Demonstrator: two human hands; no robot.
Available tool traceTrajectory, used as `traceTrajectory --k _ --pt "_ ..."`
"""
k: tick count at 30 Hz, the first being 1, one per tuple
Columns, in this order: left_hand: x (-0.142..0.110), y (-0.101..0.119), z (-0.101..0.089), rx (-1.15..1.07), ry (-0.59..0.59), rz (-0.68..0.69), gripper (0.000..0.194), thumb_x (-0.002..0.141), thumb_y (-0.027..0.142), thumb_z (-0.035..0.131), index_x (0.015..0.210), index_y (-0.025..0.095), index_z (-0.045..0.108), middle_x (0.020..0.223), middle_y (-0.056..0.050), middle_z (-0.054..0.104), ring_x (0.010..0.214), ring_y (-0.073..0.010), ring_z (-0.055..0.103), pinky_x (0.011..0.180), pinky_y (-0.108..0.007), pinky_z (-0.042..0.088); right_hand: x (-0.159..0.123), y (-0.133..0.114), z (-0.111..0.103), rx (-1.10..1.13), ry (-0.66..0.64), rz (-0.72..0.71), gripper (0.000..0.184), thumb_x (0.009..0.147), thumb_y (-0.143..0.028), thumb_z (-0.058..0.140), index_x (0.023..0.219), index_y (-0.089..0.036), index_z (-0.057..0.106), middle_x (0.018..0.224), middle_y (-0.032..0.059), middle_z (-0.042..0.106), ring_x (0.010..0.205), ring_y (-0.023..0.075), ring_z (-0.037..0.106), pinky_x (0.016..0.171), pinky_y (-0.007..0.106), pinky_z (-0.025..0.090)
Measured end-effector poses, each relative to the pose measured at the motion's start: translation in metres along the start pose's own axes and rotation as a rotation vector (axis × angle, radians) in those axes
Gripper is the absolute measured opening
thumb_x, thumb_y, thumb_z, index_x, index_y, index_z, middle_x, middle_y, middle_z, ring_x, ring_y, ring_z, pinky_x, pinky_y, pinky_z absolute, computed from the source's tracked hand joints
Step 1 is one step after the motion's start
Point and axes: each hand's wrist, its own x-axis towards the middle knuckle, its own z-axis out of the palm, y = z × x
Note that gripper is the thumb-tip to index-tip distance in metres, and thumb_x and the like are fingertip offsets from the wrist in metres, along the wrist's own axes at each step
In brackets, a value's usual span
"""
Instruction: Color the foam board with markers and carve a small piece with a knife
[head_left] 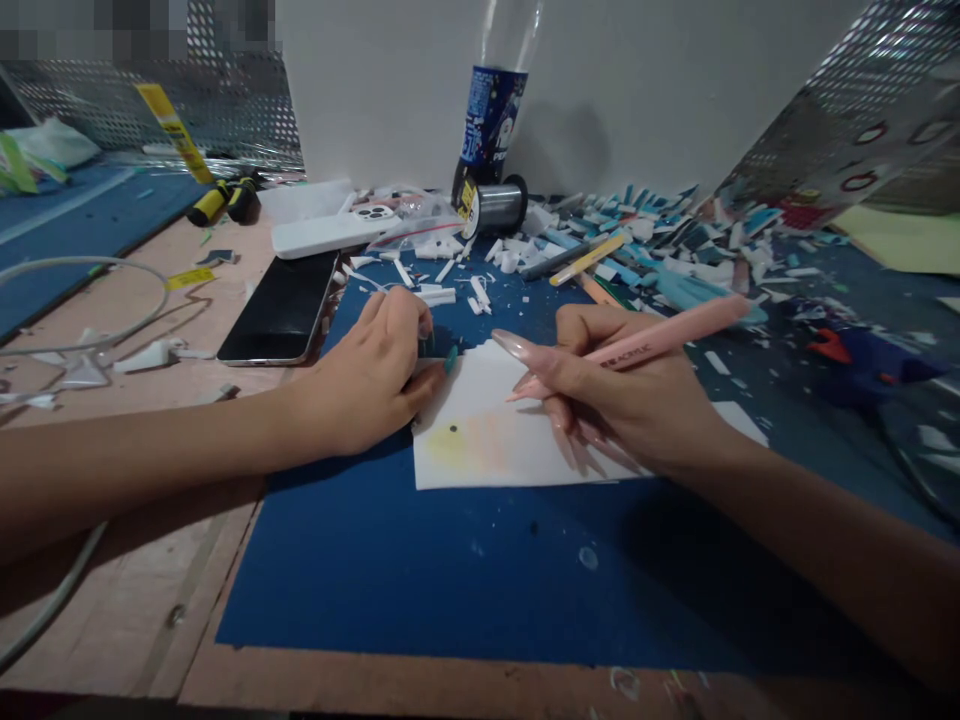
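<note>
My right hand [637, 385] grips a pink acrylic marker [675, 330], its tip pointing down-left at a white sheet of paper [480, 470]. The tip is at or just above the surface; which one I cannot tell. Faint yellow and peach patches and a small dark dot mark the paper's left part. My left hand [375, 370] is closed at the upper left edge of the sheet, its fingers curled and the thumb with a teal nail against the paper. Part of its grip is hidden. The paper lies on a blue mat [420, 570].
A dark-screened phone [281, 310] lies left of the mat, with a white phone-shaped object [334, 232] behind it. A bottle [491, 120] and a wire spool [501, 205] stand at the back. Blue and white scraps [637, 225] heap back right; a blue glue-gun-like tool [862, 360] lies right.
</note>
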Motion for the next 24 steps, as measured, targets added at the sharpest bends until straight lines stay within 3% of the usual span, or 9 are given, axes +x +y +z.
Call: traceTrajectory --k 2,5,9,18,24 --pt "-0.0001 0.0002 0.0005 0.004 0.007 0.008 0.011 0.086 0.022 0.042 0.090 0.018 0.033 0.093 -0.009 0.043 0.085 -0.0226 0.046 0.076 -0.042 0.046 -0.0006 -0.0004 0.0016 -0.019 -0.039 0.033 0.044 0.074 -0.035 0.073 0.052 -0.020 0.037 0.039 -0.0047 0.053 0.029 0.0055 0.041 0.032 0.022 0.032" --pt "-0.0003 0.0009 0.0009 0.001 0.008 -0.002 0.011 0.087 0.022 0.042 0.090 0.018 0.032 0.092 -0.009 0.043 0.085 -0.0230 0.046 0.076 -0.042 0.047 -0.0003 -0.0002 0.0035 -0.072 -0.065 0.045 0.046 0.075 -0.035 0.071 0.051 -0.021 0.036 0.036 -0.0049 0.050 0.030 0.0065 0.043 0.035 0.022 0.035" --pt "-0.0002 0.0013 0.0004 -0.009 -0.006 -0.018 0.011 0.087 0.023 0.041 0.091 0.017 0.033 0.093 -0.009 0.044 0.085 -0.0231 0.047 0.076 -0.043 0.047 0.0012 0.0010 0.0037 -0.117 -0.078 0.022 0.046 0.076 -0.035 0.070 0.050 -0.021 0.035 0.035 -0.0058 0.045 0.031 0.0068 0.043 0.037 0.022 0.037" --pt "-0.0002 0.0017 -0.0012 0.007 -0.018 -0.029 0.012 0.088 0.025 0.042 0.092 0.016 0.034 0.093 -0.009 0.044 0.085 -0.0229 0.047 0.076 -0.042 0.047 0.0003 0.0020 -0.0002 -0.230 -0.164 -0.021 0.045 0.077 -0.025 0.064 0.047 -0.020 0.031 0.041 -0.0059 0.037 0.036 0.0065 0.039 0.036 0.022 0.030" --pt "0.0000 0.0015 -0.0003 0.009 -0.005 -0.015 0.012 0.088 0.025 0.041 0.093 0.016 0.035 0.093 -0.010 0.044 0.086 -0.0233 0.048 0.078 -0.042 0.047 0.0006 0.0010 -0.0003 -0.277 -0.113 -0.071 0.044 0.078 -0.027 0.064 0.048 -0.020 0.032 0.044 -0.0058 0.034 0.038 0.0058 0.035 0.036 0.021 0.028"
